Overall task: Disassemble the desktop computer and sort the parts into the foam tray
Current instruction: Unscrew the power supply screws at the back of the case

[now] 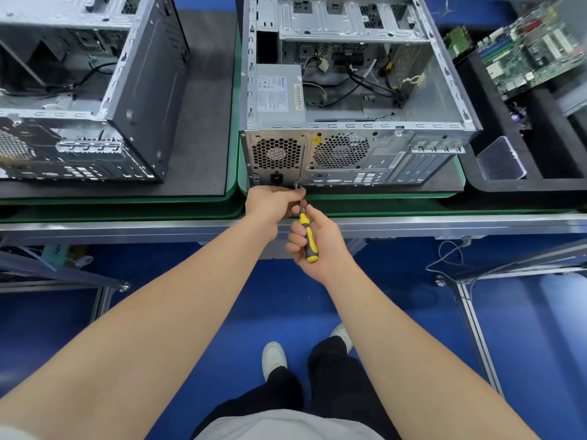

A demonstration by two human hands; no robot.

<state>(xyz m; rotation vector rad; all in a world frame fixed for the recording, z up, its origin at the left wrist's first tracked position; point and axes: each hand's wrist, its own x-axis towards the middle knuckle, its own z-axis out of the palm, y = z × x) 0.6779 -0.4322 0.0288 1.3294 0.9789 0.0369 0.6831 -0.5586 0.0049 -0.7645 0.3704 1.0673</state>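
While my right hand is wrapped round the yellow-and-black handle of the screwdriver, my left hand sits just ahead of it, fingertips pinched on the bare shaft close to the tip — one drives, the other steadies. The tool's long axis runs almost straight away from me, leaning slightly left, from the handle below the edge of the worktop up to the rear panel of the computer case. The tip meets the panel low down, just right of the power socket. The screw itself is too small for me to make out. I judge this to be a mounting screw of the power supply, so my push must follow that same line, forward into the panel, with my left hand the nearer to it.

The case lies open side up with its rear facing me, and the power supply sits in its near left corner. The foam tray lies well off to my right — a motherboard already rests in it. A second case stands to my left.
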